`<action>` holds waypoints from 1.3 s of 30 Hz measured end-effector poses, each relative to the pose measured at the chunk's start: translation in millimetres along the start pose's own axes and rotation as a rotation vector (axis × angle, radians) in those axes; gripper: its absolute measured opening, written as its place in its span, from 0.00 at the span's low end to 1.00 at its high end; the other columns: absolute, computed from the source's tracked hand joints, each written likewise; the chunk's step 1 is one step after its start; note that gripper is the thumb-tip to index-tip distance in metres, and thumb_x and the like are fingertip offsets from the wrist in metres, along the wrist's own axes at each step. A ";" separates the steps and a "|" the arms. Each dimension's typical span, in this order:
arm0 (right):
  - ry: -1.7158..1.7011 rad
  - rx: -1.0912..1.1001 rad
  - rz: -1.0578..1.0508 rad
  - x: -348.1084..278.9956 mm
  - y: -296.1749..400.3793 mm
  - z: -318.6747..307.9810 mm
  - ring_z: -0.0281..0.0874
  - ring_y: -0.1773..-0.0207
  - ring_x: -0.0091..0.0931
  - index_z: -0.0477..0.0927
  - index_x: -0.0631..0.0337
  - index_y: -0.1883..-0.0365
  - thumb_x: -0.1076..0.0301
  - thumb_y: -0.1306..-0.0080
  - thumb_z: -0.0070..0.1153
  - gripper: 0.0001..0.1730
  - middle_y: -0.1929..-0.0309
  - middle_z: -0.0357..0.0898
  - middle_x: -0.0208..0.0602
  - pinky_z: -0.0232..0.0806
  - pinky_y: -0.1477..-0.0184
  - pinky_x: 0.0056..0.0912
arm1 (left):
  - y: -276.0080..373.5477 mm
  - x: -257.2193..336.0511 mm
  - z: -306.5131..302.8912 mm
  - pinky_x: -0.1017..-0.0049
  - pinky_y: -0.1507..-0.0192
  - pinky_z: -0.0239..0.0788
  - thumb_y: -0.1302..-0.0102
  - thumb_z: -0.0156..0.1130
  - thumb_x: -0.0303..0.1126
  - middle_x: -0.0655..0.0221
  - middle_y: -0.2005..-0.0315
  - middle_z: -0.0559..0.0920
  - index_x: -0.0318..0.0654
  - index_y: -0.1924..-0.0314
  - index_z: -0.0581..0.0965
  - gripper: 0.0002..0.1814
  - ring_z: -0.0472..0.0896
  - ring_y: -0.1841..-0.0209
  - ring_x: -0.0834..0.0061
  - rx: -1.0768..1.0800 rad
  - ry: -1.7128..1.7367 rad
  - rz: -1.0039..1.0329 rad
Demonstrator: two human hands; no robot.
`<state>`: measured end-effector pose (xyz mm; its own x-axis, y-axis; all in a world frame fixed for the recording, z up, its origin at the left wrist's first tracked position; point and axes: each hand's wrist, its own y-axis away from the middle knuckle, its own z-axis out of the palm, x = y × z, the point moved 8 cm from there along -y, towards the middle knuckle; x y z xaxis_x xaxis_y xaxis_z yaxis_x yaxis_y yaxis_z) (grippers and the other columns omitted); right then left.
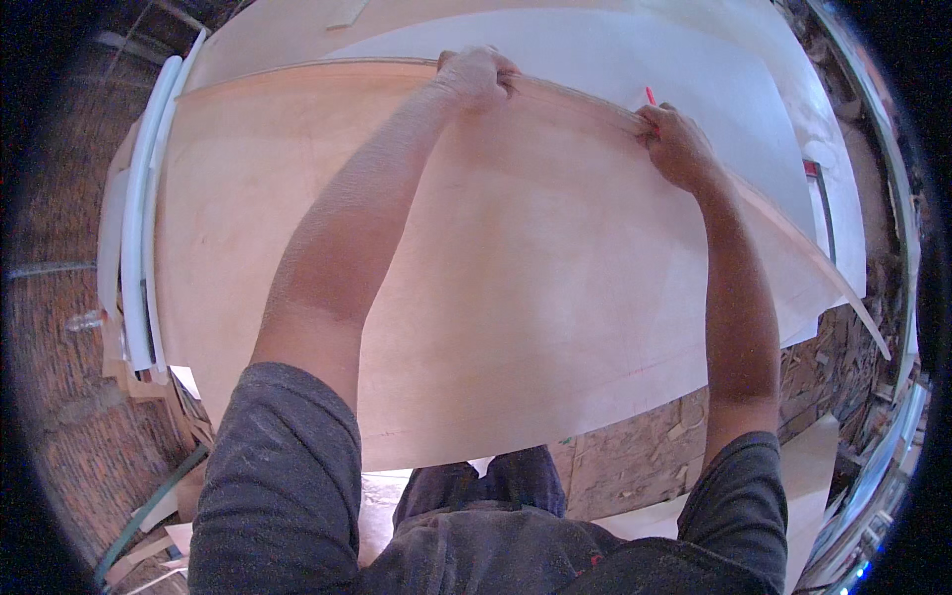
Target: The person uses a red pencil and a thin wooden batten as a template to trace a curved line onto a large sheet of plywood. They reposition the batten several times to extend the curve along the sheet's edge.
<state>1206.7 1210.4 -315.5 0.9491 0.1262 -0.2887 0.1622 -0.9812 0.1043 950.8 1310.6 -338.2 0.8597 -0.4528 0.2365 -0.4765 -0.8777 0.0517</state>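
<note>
A long, thin wooden strip [335, 62] runs across a broad pale plywood sheet [520, 297] and looks curved in this wide view. My left hand [476, 78] grips the strip near its middle, fingers wrapped over the far side. Farther right, my right hand [675, 145] closes around the same strip. A slim red pen or pencil [650, 95] sticks up from the right hand's fingers; its lower part is mostly hidden there. Past my right forearm, the strip's end juts beyond the plywood edge.
Beyond the strip lies a whitish sheet [595, 44], with a small flat offcut [347, 15] at the top. A dark bar with a red end [824, 208] lies at right. White lengths [145, 216] line the left edge. Wood scraps [152, 547] litter the lower left.
</note>
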 end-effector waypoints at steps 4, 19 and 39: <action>0.009 0.000 0.001 2.3 1.2 0.3 0.79 0.43 0.49 0.82 0.61 0.48 0.71 0.29 0.57 0.13 0.48 0.80 0.48 0.69 0.42 0.54 | -1.5 3.1 1.8 0.52 0.40 0.68 0.35 0.62 0.48 0.75 0.44 0.86 0.66 0.43 0.87 0.21 0.82 0.39 0.69 -0.009 -0.058 0.004; 0.075 0.041 -0.061 13.0 -2.7 2.6 0.81 0.45 0.50 0.82 0.62 0.48 0.73 0.32 0.59 0.14 0.50 0.83 0.49 0.71 0.44 0.52 | -4.4 6.1 8.0 0.55 0.37 0.63 0.37 0.66 0.50 0.72 0.51 0.89 0.63 0.45 0.88 0.20 0.85 0.43 0.67 0.090 -0.006 0.046; 0.003 0.108 -0.100 -5.2 3.2 -6.0 0.81 0.50 0.51 0.82 0.66 0.54 0.70 0.32 0.60 0.11 0.53 0.82 0.52 0.71 0.47 0.53 | 7.9 -6.0 -2.3 0.61 0.36 0.58 0.36 0.67 0.52 0.79 0.49 0.87 0.63 0.46 0.87 0.19 0.83 0.42 0.74 0.106 -0.037 0.046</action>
<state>1203.9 1207.6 -307.9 0.9304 0.2246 -0.2898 0.2264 -0.9736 -0.0275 941.4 1306.7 -337.0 0.8445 -0.4967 0.2002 -0.4950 -0.8667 -0.0620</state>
